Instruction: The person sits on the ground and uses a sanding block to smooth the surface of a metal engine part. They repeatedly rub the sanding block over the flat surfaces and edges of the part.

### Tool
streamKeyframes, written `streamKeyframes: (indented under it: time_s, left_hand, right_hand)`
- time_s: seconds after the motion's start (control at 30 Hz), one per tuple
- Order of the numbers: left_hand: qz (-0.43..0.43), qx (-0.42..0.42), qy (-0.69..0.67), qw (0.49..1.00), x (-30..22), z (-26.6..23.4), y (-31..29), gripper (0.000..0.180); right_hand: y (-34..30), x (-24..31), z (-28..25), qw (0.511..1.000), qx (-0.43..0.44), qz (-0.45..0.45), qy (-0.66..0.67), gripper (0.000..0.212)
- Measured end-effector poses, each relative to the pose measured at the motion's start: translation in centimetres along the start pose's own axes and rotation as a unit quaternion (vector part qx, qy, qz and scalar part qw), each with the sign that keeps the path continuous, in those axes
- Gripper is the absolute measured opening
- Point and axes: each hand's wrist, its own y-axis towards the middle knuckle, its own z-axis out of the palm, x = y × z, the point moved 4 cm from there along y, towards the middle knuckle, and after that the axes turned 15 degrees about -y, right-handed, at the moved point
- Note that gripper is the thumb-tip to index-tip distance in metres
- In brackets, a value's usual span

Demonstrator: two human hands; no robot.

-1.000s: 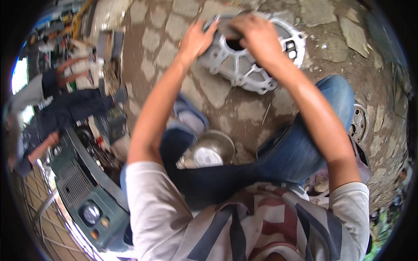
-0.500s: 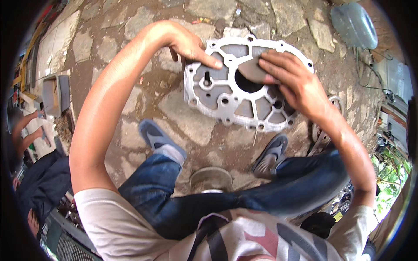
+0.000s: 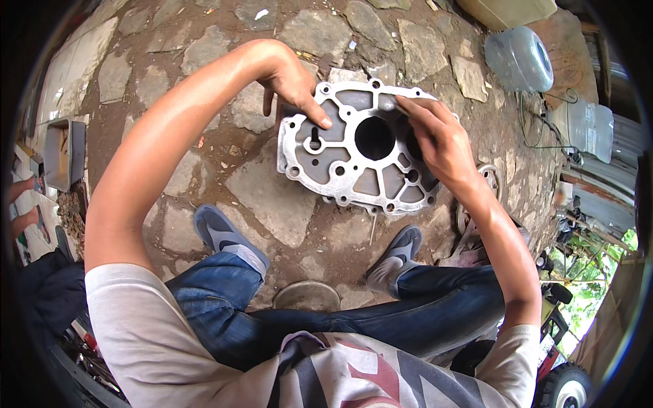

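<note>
A grey cast-metal housing cover (image 3: pixel 367 182) lies before me, with a large round hole, smaller bolt holes and raised, brighter ribs. My left hand (image 3: pixel 294 83) grips its far left edge, the thumb pressed on the top face and the fingers down outside the rim. On the right side of the cover rests my right hand (image 3: pixel 442 139), fingers together and bent against the ribs. A flat brown-grey piece like sandpaper was under these fingers a moment ago; now the hand mostly hides it.
Rough stone paving (image 3: pixel 269 194) surrounds the cover. A round metal container (image 3: pixel 306 296) stands between my feet. Right of the cover lies a metal part with a ring (image 3: pixel 488 175). Farther off are a clear plastic jug (image 3: pixel 518 60) and a grey basin (image 3: pixel 64 155). Another person's legs (image 3: pixel 26 221) show far left.
My right hand has slid off the large hole toward the cover's right side, and the brown-grey piece has mostly gone from sight. My left hand keeps its grip. The whole view has shifted.
</note>
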Motion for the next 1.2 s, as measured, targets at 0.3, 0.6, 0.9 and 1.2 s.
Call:
streamKeyframes:
  time_s: [0.3, 0.6, 0.9, 1.2]
  left_hand:
    - [-0.007, 0.011, -0.01, 1.0, 1.1, 0.1, 1.2, 0.085]
    - [0.054, -0.111, 0.106, 0.987, 0.3, -0.8, 0.6, 0.127]
    - [-0.018, -0.146, 0.139, 0.979, -0.7, -0.5, -1.2, 0.108]
    - [-0.038, -0.103, 0.13, 0.985, 0.1, 0.2, -0.7, 0.105]
  right_hand:
    - [0.4, 3.1, 0.5, 0.992, 0.013, -0.09, -0.083, 0.057]
    - [-1.0, 5.3, 1.8, 0.987, 0.091, -0.082, -0.101, 0.057]
    - [-1.6, 4.2, 2.4, 0.98, 0.097, -0.093, -0.145, 0.054]
    - [-1.3, 3.2, 2.3, 0.993, 0.075, -0.047, -0.079, 0.054]
